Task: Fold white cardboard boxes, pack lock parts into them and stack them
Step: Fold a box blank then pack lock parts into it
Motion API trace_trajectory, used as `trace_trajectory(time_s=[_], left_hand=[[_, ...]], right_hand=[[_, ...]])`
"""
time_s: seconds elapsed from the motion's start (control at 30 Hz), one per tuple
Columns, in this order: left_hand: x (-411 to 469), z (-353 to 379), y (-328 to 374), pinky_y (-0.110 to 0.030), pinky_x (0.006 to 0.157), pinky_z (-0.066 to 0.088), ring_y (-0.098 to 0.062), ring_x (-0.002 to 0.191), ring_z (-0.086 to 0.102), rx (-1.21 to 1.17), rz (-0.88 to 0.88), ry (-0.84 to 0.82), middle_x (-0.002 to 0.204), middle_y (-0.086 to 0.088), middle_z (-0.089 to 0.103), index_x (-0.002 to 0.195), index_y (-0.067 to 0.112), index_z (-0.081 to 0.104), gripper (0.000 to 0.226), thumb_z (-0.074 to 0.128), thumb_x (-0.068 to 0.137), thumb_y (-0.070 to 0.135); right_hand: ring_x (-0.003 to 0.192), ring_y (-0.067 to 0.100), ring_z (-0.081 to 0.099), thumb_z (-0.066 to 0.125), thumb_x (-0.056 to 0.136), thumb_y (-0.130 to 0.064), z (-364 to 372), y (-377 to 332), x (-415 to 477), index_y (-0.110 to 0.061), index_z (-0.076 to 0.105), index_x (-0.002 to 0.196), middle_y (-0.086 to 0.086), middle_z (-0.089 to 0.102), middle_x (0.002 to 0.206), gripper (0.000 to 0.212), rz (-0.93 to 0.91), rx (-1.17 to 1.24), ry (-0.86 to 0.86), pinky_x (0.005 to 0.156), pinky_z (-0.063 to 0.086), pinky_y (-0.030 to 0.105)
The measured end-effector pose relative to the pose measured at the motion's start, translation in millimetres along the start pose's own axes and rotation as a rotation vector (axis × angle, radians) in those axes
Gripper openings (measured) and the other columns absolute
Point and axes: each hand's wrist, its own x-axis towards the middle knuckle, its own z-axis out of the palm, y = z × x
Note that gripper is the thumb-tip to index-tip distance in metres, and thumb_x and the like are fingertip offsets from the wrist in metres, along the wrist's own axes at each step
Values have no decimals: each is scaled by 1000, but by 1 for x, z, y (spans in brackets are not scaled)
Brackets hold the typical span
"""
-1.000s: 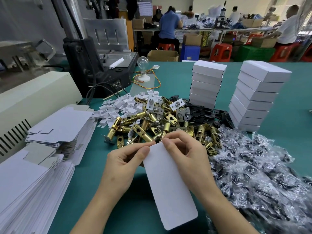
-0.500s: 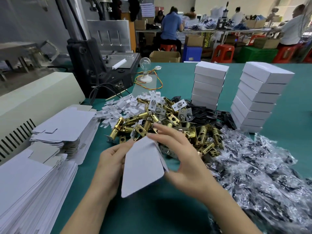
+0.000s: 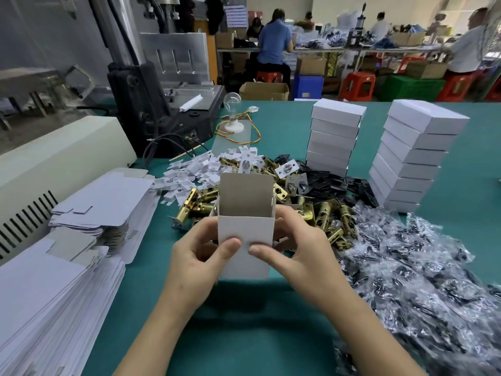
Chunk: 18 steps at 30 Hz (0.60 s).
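Note:
An opened white cardboard box (image 3: pixel 245 256) stands upright on the green table (image 3: pixel 244 335), its top flap raised and its grey inside showing. My left hand (image 3: pixel 199 260) grips its left side, thumb on the front face. My right hand (image 3: pixel 298 251) grips the right side, thumb also on the front. Behind the box lies a heap of brass lock latches (image 3: pixel 320 213), with silver plates (image 3: pixel 295 183) and black plates (image 3: pixel 328 180) beyond. Two stacks of closed white boxes (image 3: pixel 334 137) (image 3: pixel 414 156) stand at the back right.
Piles of flat box blanks (image 3: pixel 105 204) (image 3: pixel 43 308) fill the left side beside a cream machine (image 3: pixel 59 156). Small white inserts (image 3: pixel 195 169) lie behind the latches. Clear bags of screws (image 3: pixel 412 280) cover the right. A dark machine (image 3: pixel 162 112) and a bulb (image 3: pixel 232 104) stand at the back.
The flat white blank that both hands held has been swung round and popped open into an upright box with its top flap up.

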Motion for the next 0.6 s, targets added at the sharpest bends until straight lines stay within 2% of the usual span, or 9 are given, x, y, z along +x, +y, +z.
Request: trace_trajectory(time_s=[0.07, 0.13, 0.23, 0.27, 0.3, 0.37, 0.4, 0.53, 0.6], left_hand=[[0, -3, -4, -20, 39, 44, -7, 40, 53, 10, -34, 24, 89, 4, 77, 102, 47, 74, 20, 75, 83, 51], [1, -7, -8, -24, 38, 45, -13, 35, 51, 4, -70, 27, 88, 1, 77, 101, 42, 74, 21, 77, 81, 49], [0, -6, -11, -27, 42, 51, -22, 38, 60, -20, -175, -101, 98, -2, 79, 103, 38, 73, 28, 81, 78, 47], [0, -4, -12, -28, 45, 52, -26, 42, 64, -1, -214, -158, 101, -3, 79, 104, 38, 73, 31, 83, 76, 47], [0, -3, -13, -28, 48, 54, -28, 47, 67, 32, -237, -207, 103, -3, 78, 107, 37, 73, 36, 85, 75, 48], [1, -1, -16, -28, 51, 55, -29, 52, 71, 65, -252, -257, 103, -2, 78, 111, 34, 73, 46, 90, 73, 54], [1, -1, -16, -28, 52, 55, -28, 53, 71, 62, -251, -265, 104, -3, 78, 112, 32, 73, 52, 91, 70, 58], [1, -4, -16, -28, 56, 57, -27, 56, 72, 51, -250, -285, 106, -6, 78, 110, 25, 74, 63, 95, 63, 61], [1, -5, -17, -31, 57, 59, -27, 58, 73, 55, -246, -308, 109, -6, 77, 110, 23, 74, 63, 96, 64, 59]], right_hand=[[96, 12, 72, 63, 93, -58, -1, -2, 1, -36, 57, 130, -13, 73, 106, 43, -16, 19, 41, 75, 59, 26], [94, 16, 72, 55, 100, -52, -5, -3, 2, -34, 59, 128, -8, 73, 104, 34, -13, 81, 184, 73, 59, 31], [84, 18, 70, 61, 102, -30, -14, -2, 3, -27, 63, 106, -3, 72, 93, 5, 38, 90, 410, 70, 58, 42], [78, 17, 69, 61, 102, -28, -17, -2, 3, -25, 65, 98, -3, 71, 88, 6, 62, 53, 451, 67, 56, 43], [73, 17, 67, 59, 104, -32, -20, -1, 4, -24, 66, 90, -4, 70, 83, 17, 88, 14, 471, 63, 55, 45], [69, 14, 65, 49, 107, -40, -27, -2, 8, -23, 69, 79, -6, 71, 76, 39, 151, -24, 447, 61, 53, 42], [71, 11, 66, 48, 108, -40, -33, -3, 13, -24, 71, 77, -7, 72, 76, 42, 184, -74, 413, 64, 54, 39], [85, 0, 63, 66, 98, -32, -60, -3, 37, -34, 73, 93, -14, 70, 87, 8, 256, -450, 136, 77, 55, 33], [95, 7, 61, 73, 93, -31, -63, -6, 47, -32, 74, 105, -12, 67, 97, 12, 196, -627, -16, 84, 53, 35]])
